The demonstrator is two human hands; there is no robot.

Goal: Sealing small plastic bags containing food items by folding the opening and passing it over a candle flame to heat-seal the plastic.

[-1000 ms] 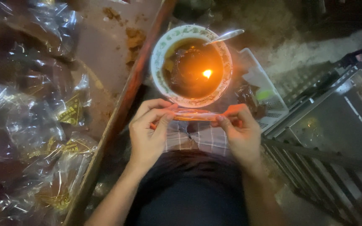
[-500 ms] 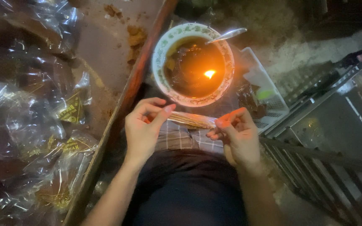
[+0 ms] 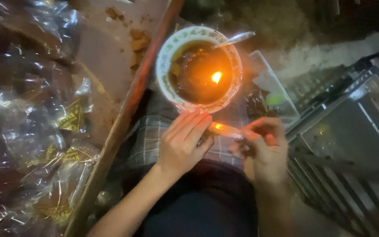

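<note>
Many clear plastic packets (image 3: pixel 36 127) lie heaped at nine o'clock. Two hands, left hand (image 3: pixel 185 142) and right hand (image 3: pixel 264 151), pinch one small plastic wrapper (image 3: pixel 224 130) between closed fingertips, just below one patterned bowl (image 3: pixel 198 68) at twelve o'clock, holding one flame (image 3: pixel 216 77) and one spoon (image 3: pixel 233 39)

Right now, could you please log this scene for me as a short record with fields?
left hand: pinches one end of a small clear packet
right hand: holds the packet's other end; blurred
packet: just below the bowl's rim, glowing in the firelight
bowl: patterned rim, dark liquid, small flame burning inside
spoon: rests on the bowl's far rim
left side: tray with filled clear bags
</note>
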